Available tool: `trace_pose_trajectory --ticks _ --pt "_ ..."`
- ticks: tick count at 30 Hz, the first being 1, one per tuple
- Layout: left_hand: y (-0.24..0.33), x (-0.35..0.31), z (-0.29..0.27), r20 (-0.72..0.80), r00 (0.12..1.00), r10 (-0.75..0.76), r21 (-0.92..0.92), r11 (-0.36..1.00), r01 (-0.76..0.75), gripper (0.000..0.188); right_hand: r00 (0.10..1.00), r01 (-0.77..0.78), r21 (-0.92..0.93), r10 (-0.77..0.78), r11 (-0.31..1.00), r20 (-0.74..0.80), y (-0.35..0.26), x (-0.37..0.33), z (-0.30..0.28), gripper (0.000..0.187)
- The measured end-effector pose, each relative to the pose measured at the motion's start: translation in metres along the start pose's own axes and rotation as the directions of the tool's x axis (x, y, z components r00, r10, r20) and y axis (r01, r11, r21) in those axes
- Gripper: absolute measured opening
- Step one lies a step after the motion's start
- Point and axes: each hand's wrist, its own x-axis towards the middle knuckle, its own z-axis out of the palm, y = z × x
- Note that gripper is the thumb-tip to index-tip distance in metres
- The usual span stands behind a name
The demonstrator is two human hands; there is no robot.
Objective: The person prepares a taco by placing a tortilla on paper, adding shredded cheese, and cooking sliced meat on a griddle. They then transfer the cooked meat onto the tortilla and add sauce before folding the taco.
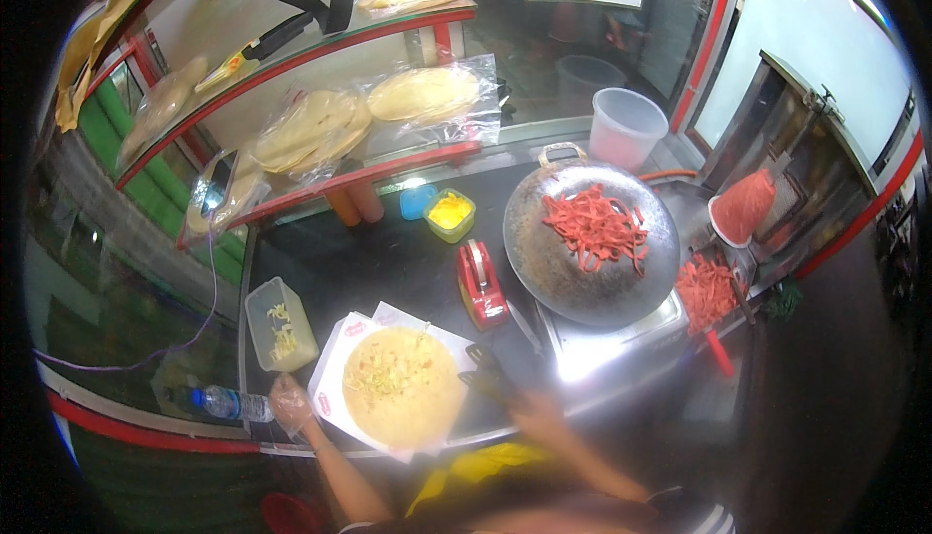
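Note:
A round flatbread [403,388] lies on white printed paper sheets [335,340] at the counter's front, pale shreds scattered over its upper part. My left hand [289,403], in a clear plastic glove, is left of the paper, just below a tub [267,306] holding some pale shreds. Its fingers look bunched together; whatever they hold is hidden. Just right of the flatbread, my right hand [536,416] grips a dark slotted spatula [488,376], its blade by the bread's edge. Blur softens this hand.
A large wok [539,267] with red strips [597,226] stands on a stove at right. A red tape dispenser [481,286], a yellow-filled tub [450,216] and a water bottle [233,405] are nearby. Bagged flatbreads [316,131] sit on shelves; more red strips [709,291] lie far right.

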Motion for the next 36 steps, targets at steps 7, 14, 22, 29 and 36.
trace_pose_trajectory --ticks 7,14,22,29,36 --pt "0.025 0.007 -0.023 0.018 0.993 -0.118 -0.153 0.981 0.12 0.038 0.995 -0.05 -0.069 0.056 0.996 0.085 -0.009 0.007 0.003 0.034" --pt "0.037 0.01 -0.03 0.111 0.967 -0.231 -0.184 0.951 0.248 0.039 0.992 -0.01 -0.037 0.015 0.999 0.129 0.0 0.005 -0.001 0.037" --pt "0.018 0.008 -0.015 0.052 0.994 -0.093 -0.059 0.994 0.096 0.041 0.986 -0.011 -0.021 0.014 1.0 0.167 -0.008 0.008 -0.008 0.04" --pt "-0.003 0.0 0.003 0.036 0.996 -0.077 -0.076 0.994 0.079 0.04 0.99 -0.004 -0.018 0.007 1.0 0.141 -0.008 0.01 -0.01 0.04" --pt "0.013 0.012 -0.008 0.099 0.987 -0.124 -0.094 0.987 0.133 0.04 0.984 -0.057 0.001 0.056 0.998 0.171 -0.01 0.012 -0.009 0.041"
